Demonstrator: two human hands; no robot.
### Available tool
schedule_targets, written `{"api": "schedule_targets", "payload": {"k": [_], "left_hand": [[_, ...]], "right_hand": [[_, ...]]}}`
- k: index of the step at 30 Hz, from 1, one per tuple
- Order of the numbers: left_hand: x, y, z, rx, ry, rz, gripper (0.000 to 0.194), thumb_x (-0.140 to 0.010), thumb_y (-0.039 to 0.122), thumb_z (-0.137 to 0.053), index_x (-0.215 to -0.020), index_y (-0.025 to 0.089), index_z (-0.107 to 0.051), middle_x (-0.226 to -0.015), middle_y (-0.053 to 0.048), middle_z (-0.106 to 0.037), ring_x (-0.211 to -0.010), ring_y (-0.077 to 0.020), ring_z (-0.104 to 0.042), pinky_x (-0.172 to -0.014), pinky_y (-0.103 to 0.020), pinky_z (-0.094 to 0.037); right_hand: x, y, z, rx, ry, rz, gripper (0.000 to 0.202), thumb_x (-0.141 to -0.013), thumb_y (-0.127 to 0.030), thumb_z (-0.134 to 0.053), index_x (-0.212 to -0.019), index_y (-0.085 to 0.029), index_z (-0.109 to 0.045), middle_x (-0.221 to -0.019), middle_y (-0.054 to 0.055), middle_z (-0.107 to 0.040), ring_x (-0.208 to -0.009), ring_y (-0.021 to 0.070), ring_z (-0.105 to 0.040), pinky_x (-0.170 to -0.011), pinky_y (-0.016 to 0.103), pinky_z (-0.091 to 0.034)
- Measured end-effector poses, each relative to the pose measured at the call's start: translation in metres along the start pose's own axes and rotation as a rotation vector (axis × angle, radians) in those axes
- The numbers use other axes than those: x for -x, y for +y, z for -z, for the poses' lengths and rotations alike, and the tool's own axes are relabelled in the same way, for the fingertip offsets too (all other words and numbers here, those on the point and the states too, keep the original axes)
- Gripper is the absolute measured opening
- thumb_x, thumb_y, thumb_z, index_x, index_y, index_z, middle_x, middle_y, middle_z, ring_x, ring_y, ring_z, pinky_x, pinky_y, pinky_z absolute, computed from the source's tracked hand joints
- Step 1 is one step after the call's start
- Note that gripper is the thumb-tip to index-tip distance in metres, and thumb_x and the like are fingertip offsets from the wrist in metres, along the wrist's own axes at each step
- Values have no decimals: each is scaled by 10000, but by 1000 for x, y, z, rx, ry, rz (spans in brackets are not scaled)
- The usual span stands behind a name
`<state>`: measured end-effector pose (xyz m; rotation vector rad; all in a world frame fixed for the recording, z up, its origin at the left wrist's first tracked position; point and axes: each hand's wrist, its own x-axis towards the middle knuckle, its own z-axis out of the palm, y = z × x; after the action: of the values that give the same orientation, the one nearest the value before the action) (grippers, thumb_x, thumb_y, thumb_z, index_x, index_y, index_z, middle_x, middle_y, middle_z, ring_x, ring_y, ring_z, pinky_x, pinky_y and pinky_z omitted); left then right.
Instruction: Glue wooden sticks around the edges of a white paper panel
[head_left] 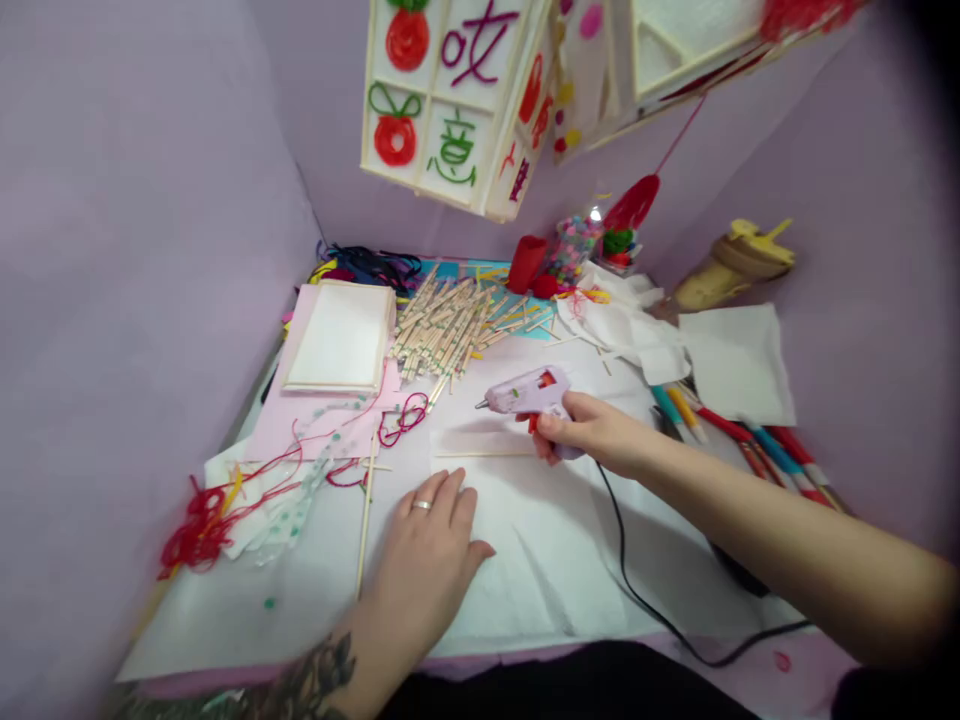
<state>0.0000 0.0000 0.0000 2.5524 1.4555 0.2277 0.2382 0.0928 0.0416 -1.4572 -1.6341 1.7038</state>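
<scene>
My right hand grips a pale purple hot glue gun by its handle, nozzle pointing left, with a finger at its red trigger. The gun is held over the table above a thin wooden stick, which lies along the edge of a white sheet. My left hand rests palm down on that sheet, fingers stretched out, just below the stick's left end. A ring sits on one of its fingers. Left of this hand lies another long thin stick.
A heap of wooden sticks lies at the back. A white framed panel sits at the left, near tangled red yarn. Markers and a cup are at the right. A decorated lantern hangs overhead. The gun's black cord trails right.
</scene>
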Motion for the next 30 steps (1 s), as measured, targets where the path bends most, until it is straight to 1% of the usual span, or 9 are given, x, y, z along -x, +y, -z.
{"api": "schedule_targets", "payload": {"k": [3,6,9,12,17,21,23,26,30], "left_hand": [[0,-1,-2,22,2,12,412,-812,340,-684,-1162,156,-568,-1332,-133,-535,-1222,-301,-482,-959,-463,-458],[0,-2,-2,40,13,27,394,-806,325,-693,-1144,164,-570,-1327,-118,-540,-1210,-296,-485,-950,-460,-459],[1,-4,-1,52,19,39,362,-816,309,-683,-1132,168,-574,-1307,-109,-555,-1189,-288,-496,-935,-453,-461],[1,-5,-1,54,39,45,368,-830,333,-666,-1145,166,-571,-1293,-116,-563,-1184,-283,-498,-941,-445,-452],[2,-5,-4,43,42,41,477,-819,394,-674,-1215,167,-537,-1313,-119,-551,-1204,-283,-484,-948,-442,-441],[1,-5,-5,42,37,31,524,-797,409,-696,-1229,161,-533,-1331,-115,-541,-1213,-295,-479,-957,-446,-436],[2,-5,-6,56,44,-6,553,-789,424,-701,-1236,148,-529,-1338,-118,-536,-1233,-298,-464,-1001,-453,-410],[3,-6,-7,87,42,-85,586,-796,464,-680,-1258,143,-514,-1358,-114,-520,-1275,-292,-431,-1065,-458,-360],[4,-5,-9,101,3,-127,612,-803,493,-659,-1281,146,-500,-1398,-115,-482,-1311,-286,-402,-1072,-433,-366]], "right_hand": [[-6,1,0,104,-1,-7,489,-758,-621,-585,-708,-136,-608,-692,57,-614,-629,132,-526,-576,250,-386],[-13,2,-3,86,-54,-50,448,-718,-590,-633,-744,-144,-601,-678,25,-576,-602,123,-489,-560,248,-358],[-21,0,-9,91,-116,-76,439,-710,-560,-649,-848,-144,-619,-666,1,-539,-583,115,-454,-544,242,-328],[-27,-3,-13,168,-156,-82,479,-724,-569,-622,-935,-139,-636,-669,0,-525,-578,118,-437,-528,240,-314],[-34,-8,-20,325,-139,-91,533,-711,-606,-600,-942,-128,-642,-647,2,-507,-564,123,-428,-506,240,-310],[-39,-12,-26,446,-116,-65,494,-714,-609,-560,-844,-138,-636,-610,1,-473,-565,132,-416,-511,248,-307],[-41,-12,-28,491,-117,-34,491,-720,-609,-534,-829,-140,-633,-616,7,-482,-571,138,-416,-523,254,-313],[-45,-10,-30,556,-106,-12,513,-728,-609,-505,-869,-133,-636,-672,31,-527,-602,152,-432,-539,260,-322],[-48,-10,-31,623,-94,-28,531,-749,-606,-477,-901,-123,-637,-732,61,-567,-638,171,-459,-554,268,-331]]}}
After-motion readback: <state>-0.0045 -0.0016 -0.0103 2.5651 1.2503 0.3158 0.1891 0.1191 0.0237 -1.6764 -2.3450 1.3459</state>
